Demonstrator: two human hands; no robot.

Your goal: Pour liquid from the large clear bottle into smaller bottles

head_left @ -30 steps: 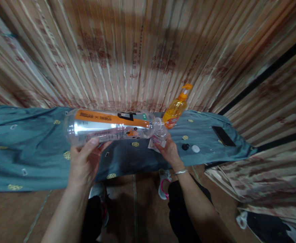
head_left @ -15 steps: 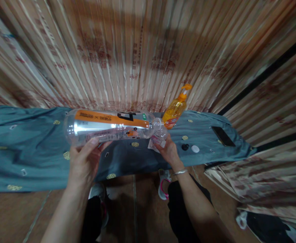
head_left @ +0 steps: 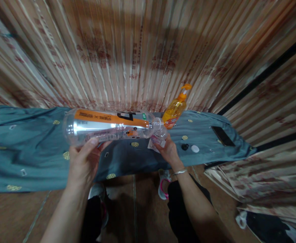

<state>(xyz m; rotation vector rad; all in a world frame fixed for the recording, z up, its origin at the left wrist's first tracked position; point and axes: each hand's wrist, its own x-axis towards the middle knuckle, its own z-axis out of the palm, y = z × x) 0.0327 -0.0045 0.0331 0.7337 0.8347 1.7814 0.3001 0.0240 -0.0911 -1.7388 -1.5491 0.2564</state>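
Note:
A large clear plastic bottle [head_left: 107,125] with an orange and silver label lies sideways in the air over the cloth. My left hand [head_left: 87,153] grips it from below near its base, thumb on the near side. Its neck points right and meets a small clear plastic container [head_left: 160,132], tilted, which my right hand [head_left: 168,148] has its fingers wrapped around. I cannot tell whether anything flows between the two. A whitish patch [head_left: 154,145] shows under the small container. Just behind my right hand stands an orange pump bottle [head_left: 173,113] of yellow-orange liquid.
A blue-green patterned cloth [head_left: 41,148] covers the long narrow surface. Right of my right hand lie a small black cap [head_left: 185,146] and a white disc [head_left: 195,148]. A dark phone [head_left: 223,136] rests farther right. Pleated curtains [head_left: 112,50] hang close behind.
Almost nothing differs. The large bottle has shifted very slightly left at its base, and both hands keep the same hold.

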